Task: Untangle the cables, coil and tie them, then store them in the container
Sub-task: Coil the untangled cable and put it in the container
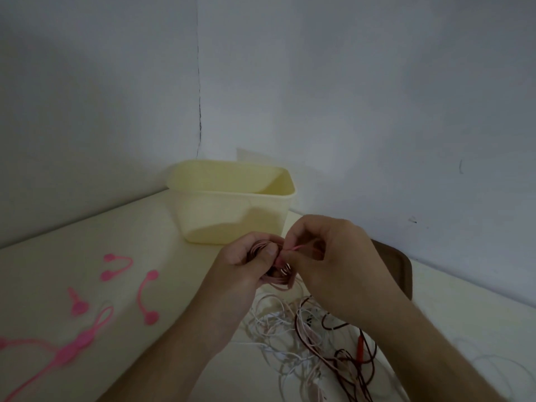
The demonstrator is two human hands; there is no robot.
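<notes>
Left hand [246, 265] curled round a small coil of pale pink cable [278, 278], thumb pressed across the loops, held in the air just in front of the cream container [232, 210]. Right hand [327, 262] touching the coil from the other side, fingers [298, 236] pinching a thin pink tie [300, 247] and seemingly drawing it round the bundle. Tying step in hand by the look of it; coil not yet in the container, whose inside looks bare so far as visible.

Below the hands, on the counter [145, 242], a loose tangle of cables [313, 343]: white, pink and dark brown strands crossed over one another, still to be sorted. To the left, well apart from the tangle, several spare pink ties [116, 266] with round ends, somewhat blurred.

Cable likely light, thin and limp, with some spring: loops apt to slacken or fan out once the thumb lifts. Best held across the whole stack of loops, at the side where the tie crosses, rather than by a single strand. Tie soft and probably stretchy, easy to slip from a pinch; firmer hold near its end, close to the coil. Tangle prone to snagging if pulled hard; better lifted strand by strand.
</notes>
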